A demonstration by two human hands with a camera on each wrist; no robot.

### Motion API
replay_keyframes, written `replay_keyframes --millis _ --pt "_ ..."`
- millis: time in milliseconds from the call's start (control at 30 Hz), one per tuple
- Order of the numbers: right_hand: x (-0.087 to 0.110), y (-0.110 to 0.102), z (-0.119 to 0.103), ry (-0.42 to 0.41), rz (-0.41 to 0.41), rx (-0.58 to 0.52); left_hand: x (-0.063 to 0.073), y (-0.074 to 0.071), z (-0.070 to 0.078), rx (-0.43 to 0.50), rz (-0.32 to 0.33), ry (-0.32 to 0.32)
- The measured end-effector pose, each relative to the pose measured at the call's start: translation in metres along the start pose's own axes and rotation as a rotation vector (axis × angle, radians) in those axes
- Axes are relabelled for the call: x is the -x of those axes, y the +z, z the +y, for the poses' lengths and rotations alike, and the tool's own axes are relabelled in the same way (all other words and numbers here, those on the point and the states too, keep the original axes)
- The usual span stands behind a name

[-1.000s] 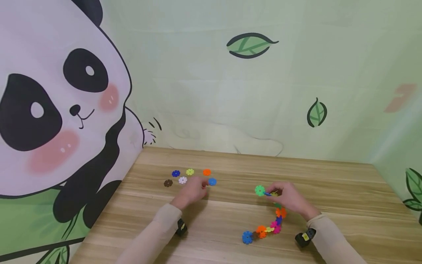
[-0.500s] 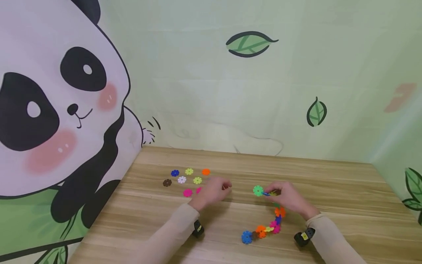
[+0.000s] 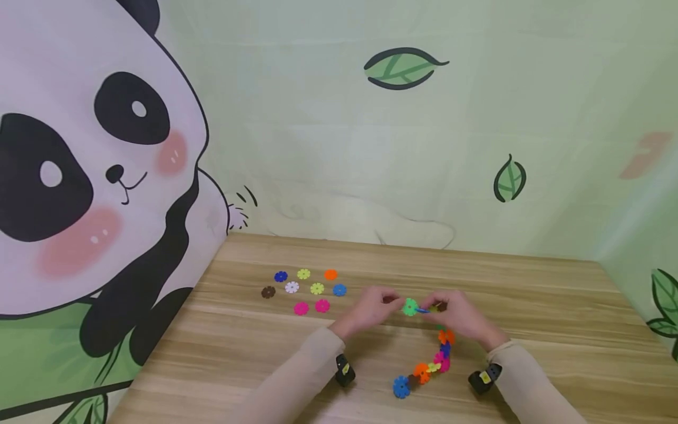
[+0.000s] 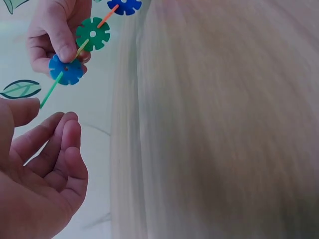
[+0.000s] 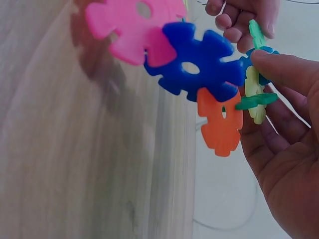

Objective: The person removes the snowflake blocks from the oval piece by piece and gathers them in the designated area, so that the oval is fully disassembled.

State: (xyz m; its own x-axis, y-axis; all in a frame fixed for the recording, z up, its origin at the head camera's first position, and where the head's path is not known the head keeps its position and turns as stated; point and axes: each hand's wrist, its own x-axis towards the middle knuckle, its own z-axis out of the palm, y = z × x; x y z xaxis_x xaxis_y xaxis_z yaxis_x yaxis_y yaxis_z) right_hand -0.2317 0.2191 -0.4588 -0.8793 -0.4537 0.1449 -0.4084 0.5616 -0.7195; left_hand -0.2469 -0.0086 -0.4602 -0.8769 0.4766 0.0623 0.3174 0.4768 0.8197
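My right hand [image 3: 462, 317] pinches a blue snowflake disc [image 4: 66, 70] near the upper end of a chain [image 3: 441, 360] of interlocked plastic snowflake discs. Beyond that pinch, a light green disc [image 3: 410, 307] forms the chain's end and points at my left hand [image 3: 374, 310]. The left thumb tip is right at the green disc's edge in the left wrist view, with the other fingers loosely bent and apart from it. Below the right hand the chain curves down through orange, dark blue and pink discs to a blue disc [image 3: 401, 387] at its lower end.
Several loose discs lie on the wooden table [image 3: 222, 330] left of my hands, among them a blue one [image 3: 339, 290], an orange one [image 3: 331, 274] and a pink one [image 3: 322, 305]. A panda-printed backdrop [image 3: 318, 147] rises behind the table's far edge.
My left hand has moved right, away from the loose discs, to the light green end of the chain. The right hand keeps its pinch and has barely shifted.
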Motion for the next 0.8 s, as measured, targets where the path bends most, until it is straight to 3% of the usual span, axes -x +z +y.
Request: replay_keyframes --millis 467,800 --pt "-0.001 0.001 -0.008 0.041 0.000 -0.013 -0.004 0.012 0.001 0.234 -0.045 -0.133" --pt "-0.002 0.002 -0.006 0.013 0.023 -0.008 -0.006 0.017 0.002 0.311 -0.002 -0.204"
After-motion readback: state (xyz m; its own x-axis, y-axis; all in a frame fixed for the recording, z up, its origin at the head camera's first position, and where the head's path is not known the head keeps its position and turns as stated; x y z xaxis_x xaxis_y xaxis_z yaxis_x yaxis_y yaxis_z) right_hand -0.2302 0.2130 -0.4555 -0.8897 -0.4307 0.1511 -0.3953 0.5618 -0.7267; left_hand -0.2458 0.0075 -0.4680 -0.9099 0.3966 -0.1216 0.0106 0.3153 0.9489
